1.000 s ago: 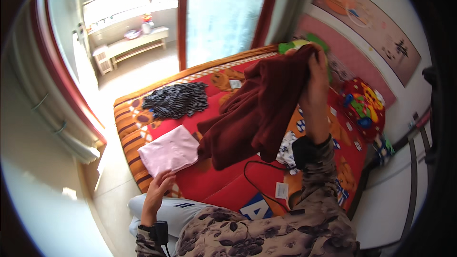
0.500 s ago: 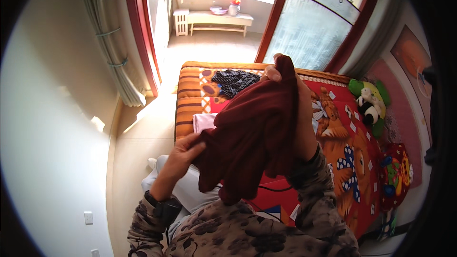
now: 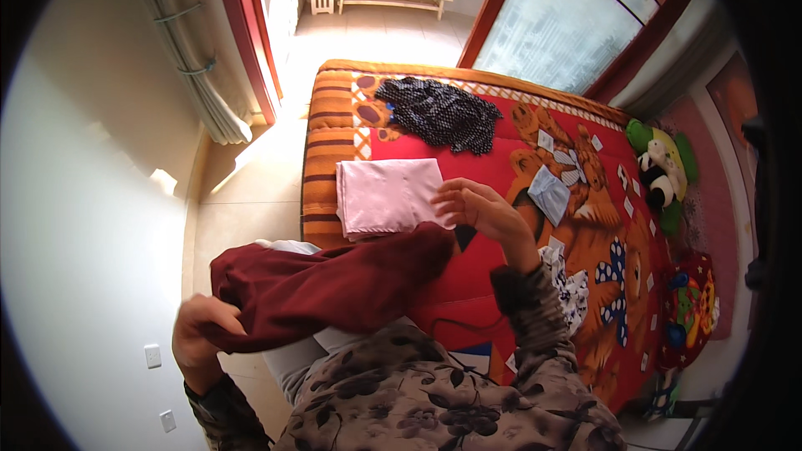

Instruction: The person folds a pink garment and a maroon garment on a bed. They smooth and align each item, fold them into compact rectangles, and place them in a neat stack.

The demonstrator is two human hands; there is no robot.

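A dark maroon cloth garment (image 3: 326, 288) stretches sideways in front of my body, above my lap. My left hand (image 3: 205, 326) is closed on its left end, the fingers gripping the fabric. Just above the garment's right end is my right hand (image 3: 480, 210), fingers extended and apart, with nothing seen in it. Beyond the garment a folded pink satiny cloth (image 3: 388, 192) lies on the bed near its left edge. Farther back is a crumpled black cloth with white dots (image 3: 439, 113).
The bed has a red and orange bear-patterned blanket (image 3: 468, 284). On it lie a light blue folded cloth (image 3: 549, 195), a white patterned cloth (image 3: 572, 288) and several small white cards. Plush toys (image 3: 662, 169) rest along the right side. A wall (image 3: 92, 284) rises at left.
The garment has come down and swung left, pulled by my left hand. My right hand has let go of it and lowered. The black dotted and pink cloths show more fully.
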